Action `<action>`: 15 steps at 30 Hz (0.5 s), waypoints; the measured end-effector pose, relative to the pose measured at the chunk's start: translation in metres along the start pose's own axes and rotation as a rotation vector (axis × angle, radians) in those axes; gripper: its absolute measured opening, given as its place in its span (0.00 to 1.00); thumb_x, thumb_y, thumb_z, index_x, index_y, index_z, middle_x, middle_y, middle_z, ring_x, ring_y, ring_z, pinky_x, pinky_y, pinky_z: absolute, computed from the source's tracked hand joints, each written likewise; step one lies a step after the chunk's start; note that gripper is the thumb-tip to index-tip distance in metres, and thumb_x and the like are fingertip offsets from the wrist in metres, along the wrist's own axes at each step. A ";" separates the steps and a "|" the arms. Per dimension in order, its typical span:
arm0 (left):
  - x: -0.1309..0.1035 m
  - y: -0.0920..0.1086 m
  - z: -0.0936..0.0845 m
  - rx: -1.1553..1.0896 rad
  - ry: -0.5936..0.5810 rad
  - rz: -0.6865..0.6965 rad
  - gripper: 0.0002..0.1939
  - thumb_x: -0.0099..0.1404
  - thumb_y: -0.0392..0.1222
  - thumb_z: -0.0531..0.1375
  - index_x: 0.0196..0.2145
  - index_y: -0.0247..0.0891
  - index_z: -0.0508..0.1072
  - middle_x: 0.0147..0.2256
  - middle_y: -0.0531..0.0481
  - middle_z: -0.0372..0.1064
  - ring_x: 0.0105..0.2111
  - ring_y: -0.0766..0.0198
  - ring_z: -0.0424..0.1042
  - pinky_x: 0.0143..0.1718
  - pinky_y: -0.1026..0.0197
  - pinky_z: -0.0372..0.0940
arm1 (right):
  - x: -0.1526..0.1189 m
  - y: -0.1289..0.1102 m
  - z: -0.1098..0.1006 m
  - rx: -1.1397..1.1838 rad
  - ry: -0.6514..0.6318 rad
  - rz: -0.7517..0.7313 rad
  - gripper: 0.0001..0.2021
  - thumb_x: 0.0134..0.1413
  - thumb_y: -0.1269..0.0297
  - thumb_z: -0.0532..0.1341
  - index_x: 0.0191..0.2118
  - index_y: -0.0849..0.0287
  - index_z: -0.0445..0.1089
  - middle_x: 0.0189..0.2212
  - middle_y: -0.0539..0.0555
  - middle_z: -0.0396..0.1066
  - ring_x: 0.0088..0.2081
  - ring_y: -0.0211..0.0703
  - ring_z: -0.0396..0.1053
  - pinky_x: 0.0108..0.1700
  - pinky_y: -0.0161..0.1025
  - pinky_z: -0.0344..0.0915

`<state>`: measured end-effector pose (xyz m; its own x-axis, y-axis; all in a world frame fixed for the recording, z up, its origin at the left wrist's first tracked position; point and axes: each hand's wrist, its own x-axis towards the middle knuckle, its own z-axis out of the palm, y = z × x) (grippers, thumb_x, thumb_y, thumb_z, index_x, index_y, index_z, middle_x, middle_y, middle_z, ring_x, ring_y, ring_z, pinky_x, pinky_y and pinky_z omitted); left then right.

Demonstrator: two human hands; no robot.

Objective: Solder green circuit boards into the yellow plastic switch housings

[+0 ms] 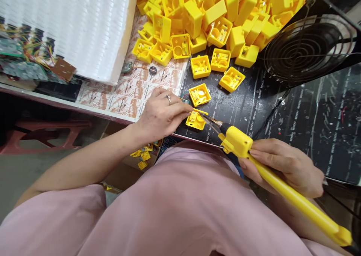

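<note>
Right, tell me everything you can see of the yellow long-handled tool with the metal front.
The yellow long-handled tool looks plastic, with a smooth rod-like handle, a blocky front housing, a ribbed trigger-like part under it, a black collar and slim metal front parts. The bare right hand grips it just behind the housing. It slants, its front over a small open yellow plastic-looking box; whether they touch is unclear.

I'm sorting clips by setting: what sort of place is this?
Probably an electronics assembly workshop: a soldering iron in the right hand, heaped yellow plastic housings, and wired circuit boards at left.
</note>
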<state>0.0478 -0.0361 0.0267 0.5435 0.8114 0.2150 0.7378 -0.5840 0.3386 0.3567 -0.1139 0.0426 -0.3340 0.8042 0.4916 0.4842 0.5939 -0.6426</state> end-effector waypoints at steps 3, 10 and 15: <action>0.008 0.000 -0.006 -0.016 -0.089 -0.018 0.15 0.77 0.44 0.55 0.39 0.44 0.82 0.35 0.49 0.82 0.40 0.53 0.78 0.54 0.46 0.67 | 0.003 -0.001 -0.002 -0.096 0.064 -0.055 0.17 0.62 0.67 0.73 0.54 0.50 0.76 0.33 0.51 0.82 0.30 0.46 0.81 0.28 0.36 0.80; 0.013 0.005 -0.012 -0.040 -0.236 -0.014 0.11 0.70 0.43 0.58 0.34 0.43 0.81 0.36 0.49 0.80 0.41 0.52 0.76 0.52 0.47 0.64 | -0.008 0.005 -0.013 0.036 -0.096 -0.079 0.14 0.66 0.71 0.68 0.55 0.53 0.74 0.33 0.50 0.80 0.33 0.41 0.82 0.36 0.35 0.82; 0.019 0.009 -0.013 -0.031 -0.328 -0.030 0.09 0.64 0.40 0.59 0.30 0.41 0.78 0.33 0.50 0.78 0.36 0.56 0.75 0.43 0.53 0.62 | -0.004 0.004 -0.010 -0.034 -0.114 -0.161 0.04 0.68 0.68 0.69 0.42 0.55 0.73 0.33 0.51 0.79 0.33 0.40 0.81 0.37 0.34 0.82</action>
<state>0.0595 -0.0257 0.0460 0.6251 0.7742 -0.0999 0.7459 -0.5546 0.3688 0.3676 -0.1148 0.0443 -0.4974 0.6977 0.5155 0.4436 0.7153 -0.5400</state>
